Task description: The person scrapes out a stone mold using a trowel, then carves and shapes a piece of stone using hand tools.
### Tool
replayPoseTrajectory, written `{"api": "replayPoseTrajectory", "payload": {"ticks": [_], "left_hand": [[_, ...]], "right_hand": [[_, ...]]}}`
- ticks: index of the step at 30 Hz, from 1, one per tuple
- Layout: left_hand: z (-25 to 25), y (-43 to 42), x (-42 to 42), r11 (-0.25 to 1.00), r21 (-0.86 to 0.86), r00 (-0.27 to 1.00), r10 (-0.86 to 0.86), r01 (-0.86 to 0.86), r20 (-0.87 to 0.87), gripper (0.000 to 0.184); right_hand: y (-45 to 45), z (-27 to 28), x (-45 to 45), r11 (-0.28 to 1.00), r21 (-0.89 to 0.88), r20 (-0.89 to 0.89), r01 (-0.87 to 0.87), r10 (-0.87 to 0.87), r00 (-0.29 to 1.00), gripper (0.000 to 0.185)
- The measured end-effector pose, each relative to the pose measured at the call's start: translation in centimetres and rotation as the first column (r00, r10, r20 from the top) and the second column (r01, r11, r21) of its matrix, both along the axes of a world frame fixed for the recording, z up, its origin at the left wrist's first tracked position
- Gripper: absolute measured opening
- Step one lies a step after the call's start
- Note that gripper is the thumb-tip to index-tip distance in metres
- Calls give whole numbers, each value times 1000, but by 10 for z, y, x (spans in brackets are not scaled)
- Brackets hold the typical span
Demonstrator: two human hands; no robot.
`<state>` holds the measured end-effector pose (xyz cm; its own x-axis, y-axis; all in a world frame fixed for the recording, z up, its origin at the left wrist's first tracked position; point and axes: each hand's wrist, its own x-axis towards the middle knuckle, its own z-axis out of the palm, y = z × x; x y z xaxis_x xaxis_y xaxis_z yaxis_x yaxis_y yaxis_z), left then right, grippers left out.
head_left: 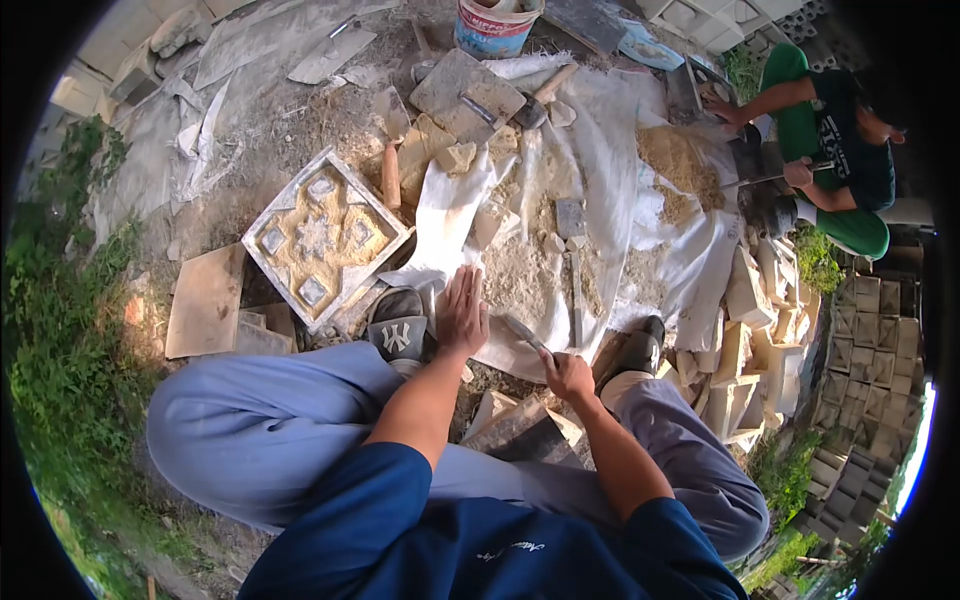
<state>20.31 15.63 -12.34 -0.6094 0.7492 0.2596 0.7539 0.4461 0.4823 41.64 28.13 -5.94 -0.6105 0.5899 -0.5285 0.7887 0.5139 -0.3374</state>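
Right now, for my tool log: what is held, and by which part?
The right hand grips a narrow tool by its near end; the left hand holds nothing visible.

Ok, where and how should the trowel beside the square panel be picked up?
Grip the trowel by its orange-brown handle, probably from above on the near side: the handle lies nearer, with the blade pointing away. The left hand seems best, as it is open, while the right hand holds a tool.
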Motion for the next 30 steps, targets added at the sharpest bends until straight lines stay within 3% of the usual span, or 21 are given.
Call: {"api": "replayPoseTrajectory", "payload": {"ticks": [4,6,8,10,12,15,17,18,22,26,30], "left_hand": [[-2,-5,1,1000,25,1000,16,-16,14,64],[-1,-7,-1,1000,17,1000,16,-16,14,64],[1,-9,-2,998,59,998,-5,2,58,64],[-7,-9,-2,994,109,1000,-6,3,25,65],[-10,-7,-6,988,154,1000,1,0,-7,67],[0,-8,-1,991,135,1000,2,-2,-3,70],[6,-9,0,999,-30,999,-28,30,43,73],[2,-10,1,999,-29,999,-26,27,45,73],[-5,-8,-1,998,63,1000,-19,19,1,70],[-9,-8,0,994,63,996,92,-91,-10,65],[-11,-9,-2,998,-19,998,61,-62,-30,63]], "right_hand": [[6,5,-2,1000,-21,-44,16,-17,999,61],[5,2,0,999,-34,-203,-35,27,979,61],[1,4,3,998,-8,-178,-66,63,982,60],[-3,-3,7,997,15,-3,-78,78,997,60],[-4,-3,3,998,31,-10,-54,54,998,60],[-1,9,-7,999,-41,-96,-15,11,995,60],[-4,3,-6,999,-27,-166,-20,15,986,60],[-4,2,-7,1000,-10,-241,-28,25,970,60],[-11,4,-3,999,41,-67,-6,9,998,56],[-8,-5,-11,1000,5,-227,19,-18,974,54],[-18,-8,-32,999,-6,-464,41,-40,885,54]]}}
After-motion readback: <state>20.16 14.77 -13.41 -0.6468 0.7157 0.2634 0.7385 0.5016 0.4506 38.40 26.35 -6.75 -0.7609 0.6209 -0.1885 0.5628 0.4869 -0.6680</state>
